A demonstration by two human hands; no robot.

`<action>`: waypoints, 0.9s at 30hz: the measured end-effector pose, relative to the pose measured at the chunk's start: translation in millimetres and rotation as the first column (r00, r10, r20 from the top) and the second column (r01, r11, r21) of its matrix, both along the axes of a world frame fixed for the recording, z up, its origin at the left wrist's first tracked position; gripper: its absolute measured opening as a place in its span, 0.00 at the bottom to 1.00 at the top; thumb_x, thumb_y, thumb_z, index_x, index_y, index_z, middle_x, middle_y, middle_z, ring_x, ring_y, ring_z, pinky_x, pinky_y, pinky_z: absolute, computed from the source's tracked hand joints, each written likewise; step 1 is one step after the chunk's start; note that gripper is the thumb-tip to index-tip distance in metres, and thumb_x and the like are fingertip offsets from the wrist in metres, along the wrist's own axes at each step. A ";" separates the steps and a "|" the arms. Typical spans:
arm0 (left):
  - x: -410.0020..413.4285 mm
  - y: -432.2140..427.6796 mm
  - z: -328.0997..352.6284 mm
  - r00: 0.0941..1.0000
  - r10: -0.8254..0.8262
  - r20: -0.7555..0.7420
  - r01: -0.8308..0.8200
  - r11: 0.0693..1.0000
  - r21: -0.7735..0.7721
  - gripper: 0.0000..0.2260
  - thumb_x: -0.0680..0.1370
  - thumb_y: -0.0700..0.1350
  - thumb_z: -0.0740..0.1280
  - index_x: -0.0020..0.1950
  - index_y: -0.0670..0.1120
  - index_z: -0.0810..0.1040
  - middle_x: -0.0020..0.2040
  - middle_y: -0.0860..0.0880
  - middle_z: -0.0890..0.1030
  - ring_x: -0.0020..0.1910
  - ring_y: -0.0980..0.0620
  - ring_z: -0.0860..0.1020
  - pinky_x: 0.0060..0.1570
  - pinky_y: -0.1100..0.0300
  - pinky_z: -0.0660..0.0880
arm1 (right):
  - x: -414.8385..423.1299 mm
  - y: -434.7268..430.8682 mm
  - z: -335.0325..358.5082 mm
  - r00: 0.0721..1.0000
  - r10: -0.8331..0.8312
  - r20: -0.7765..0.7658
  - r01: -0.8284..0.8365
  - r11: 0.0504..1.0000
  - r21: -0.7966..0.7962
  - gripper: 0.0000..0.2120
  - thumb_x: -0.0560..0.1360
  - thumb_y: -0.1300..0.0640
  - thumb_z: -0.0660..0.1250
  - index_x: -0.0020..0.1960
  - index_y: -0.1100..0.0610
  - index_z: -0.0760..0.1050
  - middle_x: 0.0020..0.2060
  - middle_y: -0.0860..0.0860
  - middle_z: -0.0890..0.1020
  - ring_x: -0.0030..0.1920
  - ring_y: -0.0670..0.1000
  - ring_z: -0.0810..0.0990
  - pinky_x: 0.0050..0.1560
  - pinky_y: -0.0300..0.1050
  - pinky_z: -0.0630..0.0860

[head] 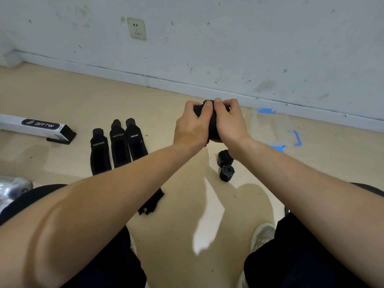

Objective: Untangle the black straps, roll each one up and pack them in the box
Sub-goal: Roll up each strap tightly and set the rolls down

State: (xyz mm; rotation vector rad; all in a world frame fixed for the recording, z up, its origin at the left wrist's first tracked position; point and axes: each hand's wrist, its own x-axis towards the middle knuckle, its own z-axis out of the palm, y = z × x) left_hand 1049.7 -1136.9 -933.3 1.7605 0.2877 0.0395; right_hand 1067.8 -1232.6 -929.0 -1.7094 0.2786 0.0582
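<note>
Head view: the left hand [192,125] and right hand [230,123] curl together round a black strap [212,129] held above the floor [176,225], thumbs pressing its top, apparently mid-roll. At 5 o'clock, just below, lie two finished rolls [227,173]. At 8 o'clock three flat straps [119,146] lie side by side, unrolled, and at 7 o'clock a crumpled strap [152,202] is partly hidden by the forearm. A white box [41,126] sits at 9 o'clock and a clear container [270,125] at 3. No strap shows in either, so packing seems unstarted and about four straps are left to roll.
</note>
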 end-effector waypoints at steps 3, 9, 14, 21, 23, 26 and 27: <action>-4.1 -5.9 0.7 0.999 -0.034 0.002 0.034 0.997 0.069 0.18 0.77 0.65 0.61 0.56 0.52 0.74 0.49 0.47 0.82 0.45 0.40 0.84 0.38 0.45 0.83 | -3.6 -6.4 -1.6 0.997 -0.013 -0.079 0.017 0.998 0.061 0.14 0.80 0.40 0.62 0.55 0.51 0.71 0.52 0.51 0.80 0.51 0.54 0.83 0.44 0.58 0.85; -16.8 -20.6 -5.9 0.984 -0.043 -0.175 0.053 0.997 0.052 0.16 0.79 0.63 0.60 0.58 0.53 0.73 0.51 0.49 0.82 0.47 0.43 0.84 0.48 0.43 0.84 | -18.7 -17.5 -13.9 0.995 -0.086 -0.041 0.083 0.994 -0.068 0.06 0.82 0.50 0.58 0.50 0.52 0.69 0.45 0.50 0.78 0.45 0.51 0.79 0.38 0.46 0.75; -26.1 -23.2 -30.6 0.964 0.004 -0.267 0.019 0.996 0.083 0.16 0.80 0.63 0.62 0.56 0.52 0.74 0.50 0.51 0.82 0.47 0.47 0.83 0.48 0.44 0.84 | -41.0 -6.7 -48.6 0.982 -0.170 -0.087 0.172 0.985 0.021 0.06 0.78 0.49 0.59 0.45 0.51 0.68 0.41 0.51 0.80 0.45 0.56 0.82 0.48 0.61 0.82; -11.0 -36.1 -63.8 0.949 -0.055 -0.309 0.096 0.988 0.120 0.12 0.79 0.59 0.65 0.53 0.52 0.77 0.51 0.50 0.82 0.49 0.46 0.83 0.41 0.47 0.86 | -36.6 -22.5 -87.6 0.934 -0.234 -0.268 0.275 0.953 0.127 0.08 0.81 0.47 0.58 0.50 0.51 0.70 0.46 0.51 0.80 0.48 0.54 0.81 0.52 0.60 0.83; -2.8 -40.7 -78.1 0.934 -0.053 -0.354 0.097 0.990 0.106 0.12 0.80 0.58 0.64 0.55 0.51 0.77 0.52 0.50 0.81 0.50 0.46 0.82 0.40 0.49 0.85 | -34.6 -33.8 -99.4 0.928 -0.178 -0.327 0.252 0.947 0.200 0.11 0.82 0.44 0.58 0.55 0.50 0.71 0.51 0.51 0.79 0.52 0.55 0.81 0.51 0.57 0.84; 10.3 -41.3 -99.6 0.902 -0.046 -0.429 0.053 0.999 0.005 0.12 0.81 0.56 0.64 0.57 0.50 0.77 0.53 0.47 0.80 0.51 0.44 0.81 0.42 0.48 0.85 | -37.4 -51.9 -123.2 0.929 -0.032 -0.370 0.152 0.942 0.300 0.16 0.80 0.40 0.61 0.61 0.48 0.73 0.57 0.51 0.81 0.53 0.54 0.84 0.45 0.52 0.85; 14.8 -40.3 -107.7 0.889 -0.042 -0.456 0.031 0.999 -0.033 0.12 0.81 0.56 0.64 0.57 0.49 0.77 0.53 0.46 0.81 0.52 0.44 0.81 0.44 0.47 0.85 | -38.4 -56.1 -133.3 0.925 0.025 -0.380 0.103 0.944 0.315 0.18 0.79 0.39 0.63 0.63 0.48 0.73 0.58 0.51 0.82 0.53 0.54 0.85 0.43 0.51 0.84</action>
